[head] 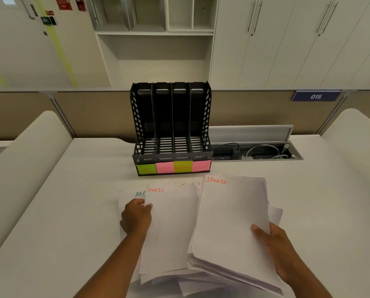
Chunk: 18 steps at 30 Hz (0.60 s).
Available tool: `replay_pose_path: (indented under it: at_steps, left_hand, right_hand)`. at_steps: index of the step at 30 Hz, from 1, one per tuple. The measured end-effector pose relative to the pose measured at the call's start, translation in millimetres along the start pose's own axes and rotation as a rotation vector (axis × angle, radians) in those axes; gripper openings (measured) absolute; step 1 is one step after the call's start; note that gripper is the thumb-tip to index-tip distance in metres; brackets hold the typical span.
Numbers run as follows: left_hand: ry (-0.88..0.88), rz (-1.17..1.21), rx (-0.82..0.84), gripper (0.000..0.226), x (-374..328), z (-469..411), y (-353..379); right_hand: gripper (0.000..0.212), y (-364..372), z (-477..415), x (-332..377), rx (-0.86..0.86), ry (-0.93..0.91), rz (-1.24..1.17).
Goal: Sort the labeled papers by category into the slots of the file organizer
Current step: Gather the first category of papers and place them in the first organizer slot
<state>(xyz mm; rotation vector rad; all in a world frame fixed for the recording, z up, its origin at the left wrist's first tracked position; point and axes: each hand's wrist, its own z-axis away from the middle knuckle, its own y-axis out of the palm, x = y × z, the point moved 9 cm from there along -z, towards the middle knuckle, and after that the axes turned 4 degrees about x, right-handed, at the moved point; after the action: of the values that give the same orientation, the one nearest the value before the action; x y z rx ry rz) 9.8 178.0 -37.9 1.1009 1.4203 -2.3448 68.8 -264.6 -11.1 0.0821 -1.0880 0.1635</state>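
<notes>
- The papers [192, 280] are spread on the desk [72, 211] just in front of the organizer [171, 125]; its slots [181, 125] appear empty, so the sorting is judged barely begun.
- A single sheet [171, 229] headed SPORTS is pinched at its upper left edge by the left hand [136, 218]; the thumb is laid on top and the fingers are curled at the edge.
- A stack [231, 216], also topped by a SPORTS page, is gripped at its lower right edge by the right hand [274, 248]; the thumb is pressed on top, and the fingers are hidden beneath.
- Handling, as judged: each page is light, thin and limp; it will sag if taken by one corner and will slide freely over its neighbours; a long edge is best taken, thumb above and fingers below, so that the page can be stood upright and lowered into a slot.
- The stack is heavier and floppy; its pages are fanned and uneven, so some may slip out unless the grip is kept firm or the edges are squared first.
- Counts: two hands; one organizer with four slots; four labels [182, 167] on its front, two pink and two yellow-green; HR and FINANCE can be read, but the pink ones are too faint to be sure of.
- Two pages headed SPORTS are in view; one page [127, 197] beginning AD lies under the left hand; more loose pages lie beneath, and their number cannot be told.
</notes>
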Motion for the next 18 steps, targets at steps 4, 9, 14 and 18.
replay_pose_path:
  at_steps: [4,9,14,18]
  left_hand:
    - [0.107,0.162,0.005,0.028,-19.1,8.4,-11.7]
    - [0.239,0.339,0.047,0.022,-47.2,20.5,-28.3]
    - [0.281,0.497,0.264,0.014,-75.2,36.7,-24.6]
    - [0.236,0.631,0.398,0.014,-88.9,47.1,-17.4]
  right_hand:
    - [0.019,2.5,-0.5,1.1,0.012,-0.012,0.002]
    - [0.021,16.4,1.0,8.9,0.068,-0.033,-0.019]
    - [0.021,34.7,4.2,30.3,0.097,-0.081,-0.001]
    - [0.021,50.0,5.3,52.9,0.116,-0.142,0.022]
